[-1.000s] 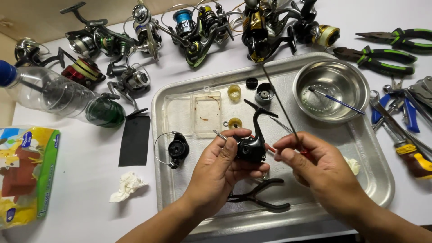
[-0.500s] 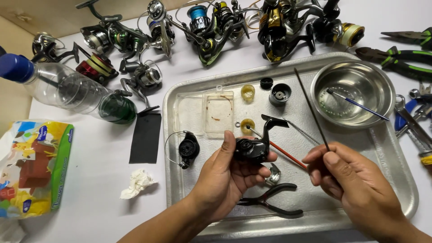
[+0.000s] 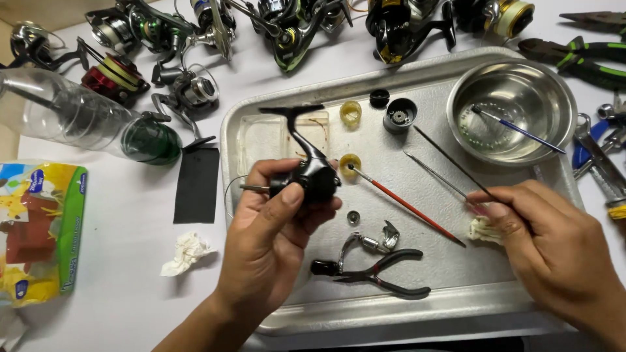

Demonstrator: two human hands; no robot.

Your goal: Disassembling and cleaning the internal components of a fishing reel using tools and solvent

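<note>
Metal tray (image 3: 280, 319) taken as landmark; all positions given relative to it.

Progress, as judged from the layout: the black reel body (image 3: 312, 176) is stripped — no spool, no handle on it — and loose parts lie spread across the tray: two yellow bushings, a dark cap, a small bearing, a bail wire piece, black pliers (image 3: 378, 277) near the front edge. Steel bowl (image 3: 515, 111) in the tray's far right corner holds small parts and a blue-handled brush. Disassembly looks largely done; cleaning or greasing and all reassembly appear left.

Left hand (image 3: 270, 244) — over the tray's left half, raised off its floor, fingers curled and thumb pressed on the reel body, gripping it.

Reel body orientation: long axis runs along the stem, roughly upright in view, tilted slightly left; the foot points toward the tray's far edge, the gear housing toward the person. A short shaft juts left.

Right hand (image 3: 554, 254) — over the right front of the tray, fingertips pinching a thin dark rod (image 3: 450, 163) that slants toward the tray's far middle.
</note>
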